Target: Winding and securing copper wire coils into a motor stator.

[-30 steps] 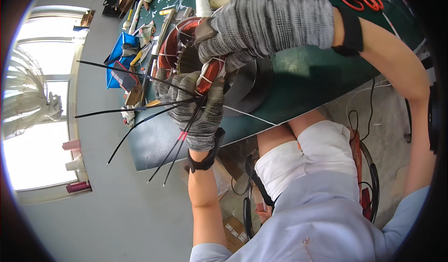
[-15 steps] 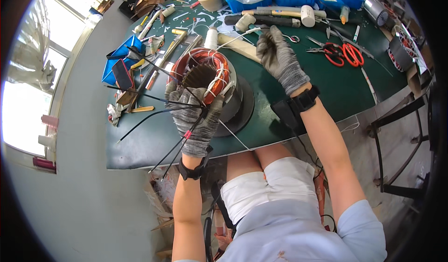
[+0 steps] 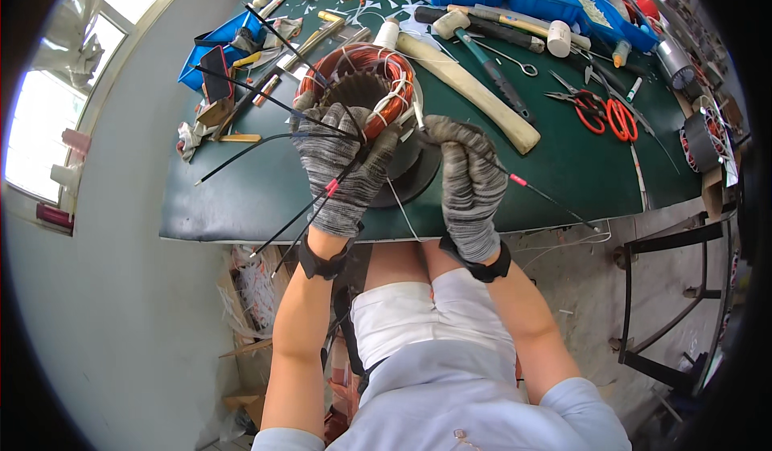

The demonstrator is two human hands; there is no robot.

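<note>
A motor stator (image 3: 418,161) with copper windings (image 3: 400,73) tied by white cord stands in front of me on a dark round base (image 3: 420,184). My left hand (image 3: 334,161), in a grey knit glove, is closed round a bundle of black sleeved leads (image 3: 265,147) at the stator's near side. These leads fan out to the left, and two carry a pink-red band. Just right of the stator, my gloved right hand (image 3: 468,182) pinches another black lead (image 3: 555,198) with a red band; its free end points right. A white cord (image 3: 402,210) trails toward the table's near edge.
Behind the stator lie a wooden handle (image 3: 474,97), a mallet (image 3: 482,57) and a cord spool (image 3: 387,34). Red-handled scissors (image 3: 621,120) and pliers (image 3: 587,112) are at right. A blue tray (image 3: 211,47) with a phone (image 3: 217,77) sits left; blue bins (image 3: 555,5) stand at the back.
My right hand has come down and nearer, from beside the mallet to the stator's right side, and now holds a black lead. My left hand keeps its hold. The view has shifted slightly.
</note>
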